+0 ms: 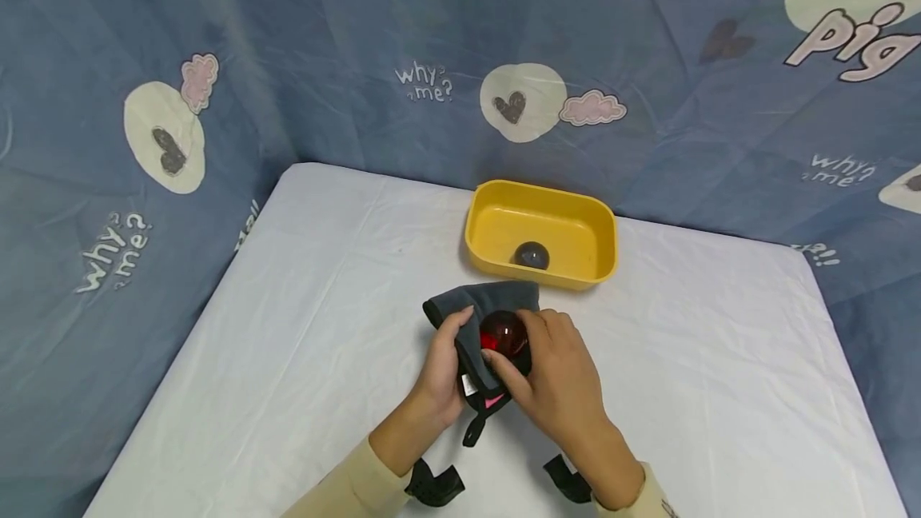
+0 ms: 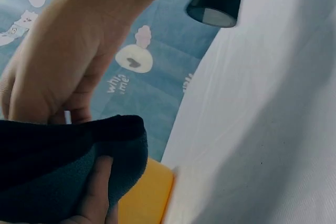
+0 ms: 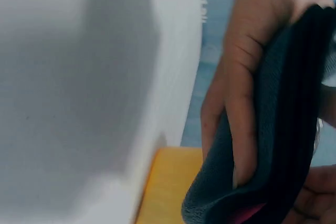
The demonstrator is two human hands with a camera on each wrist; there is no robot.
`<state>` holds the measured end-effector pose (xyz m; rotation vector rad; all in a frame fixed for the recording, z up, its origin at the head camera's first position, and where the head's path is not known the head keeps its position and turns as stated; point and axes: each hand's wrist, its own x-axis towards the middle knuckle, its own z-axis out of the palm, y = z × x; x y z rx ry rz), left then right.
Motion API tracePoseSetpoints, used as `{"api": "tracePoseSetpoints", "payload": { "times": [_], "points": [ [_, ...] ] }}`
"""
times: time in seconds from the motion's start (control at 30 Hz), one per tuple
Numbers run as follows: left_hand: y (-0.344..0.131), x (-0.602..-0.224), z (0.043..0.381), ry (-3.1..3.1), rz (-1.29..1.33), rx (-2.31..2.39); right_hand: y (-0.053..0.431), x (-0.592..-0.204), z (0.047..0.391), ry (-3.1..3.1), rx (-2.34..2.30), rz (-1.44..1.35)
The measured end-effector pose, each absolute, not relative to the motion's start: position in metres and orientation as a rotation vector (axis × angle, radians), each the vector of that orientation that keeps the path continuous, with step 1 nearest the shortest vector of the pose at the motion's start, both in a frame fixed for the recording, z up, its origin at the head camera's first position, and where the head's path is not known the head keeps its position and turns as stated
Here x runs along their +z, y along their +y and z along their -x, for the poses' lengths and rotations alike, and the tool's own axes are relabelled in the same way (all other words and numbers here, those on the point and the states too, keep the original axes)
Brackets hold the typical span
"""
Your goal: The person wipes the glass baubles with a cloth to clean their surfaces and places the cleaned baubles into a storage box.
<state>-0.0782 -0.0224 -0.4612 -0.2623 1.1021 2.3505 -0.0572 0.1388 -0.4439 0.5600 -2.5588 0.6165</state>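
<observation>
Both hands meet over a grey cloth (image 1: pixel 504 294) with black edging, a black hanging loop (image 1: pixel 474 428) and a bit of pink at its lower edge. My left hand (image 1: pixel 437 378) grips the cloth from the left side, its thumb lying on top. With thumb and fingers my right hand (image 1: pixel 564 374) holds a shiny dark-red ball (image 1: pixel 507 332) against the folded cloth. In the left wrist view the cloth (image 2: pixel 47 182) fills the lower left; in the right wrist view its dark folded edges (image 3: pixel 291 108) hide most of the ball.
A yellow tray (image 1: pixel 612 250) stands just beyond the hands, with a dark grey ball (image 1: pixel 532 255) inside near its front wall. White cloth covers the table (image 1: pixel 719 358). A blue patterned curtain (image 1: pixel 403 14) hangs behind and to the sides. Black straps (image 1: pixel 435 486) hang by the wrists.
</observation>
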Motion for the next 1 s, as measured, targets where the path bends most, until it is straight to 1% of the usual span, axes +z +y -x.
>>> {"api": "tracePoseSetpoints", "payload": {
  "times": [0.37, 0.5, 0.6, 0.8, 0.9, 1.0],
  "points": [
    [-0.022, -0.457, 0.077, 1.104, 0.187, 2.338, 0.142, -0.435, 0.059, -2.743, 1.063, -0.228],
    [-0.02, -0.456, 0.078, 1.101, 0.191, 2.342, 0.144, -0.434, 0.059, -2.8, 1.134, -0.152],
    [-0.02, -0.455, 0.08, 1.103, 0.199, 2.352, 0.145, -0.435, 0.057, -2.8, 1.034, -0.224],
    [-0.021, -0.454, 0.082, 1.104, 0.179, 2.369, 0.144, -0.442, 0.053, -2.603, 0.666, -0.535],
    [-0.021, -0.453, 0.082, 1.104, 0.181, 2.37, 0.142, -0.445, 0.052, -2.525, 0.613, -0.581],
    [-0.022, -0.453, 0.081, 1.105, 0.189, 2.373, 0.14, -0.446, 0.052, -2.509, 0.663, -0.562]
  ]
}}
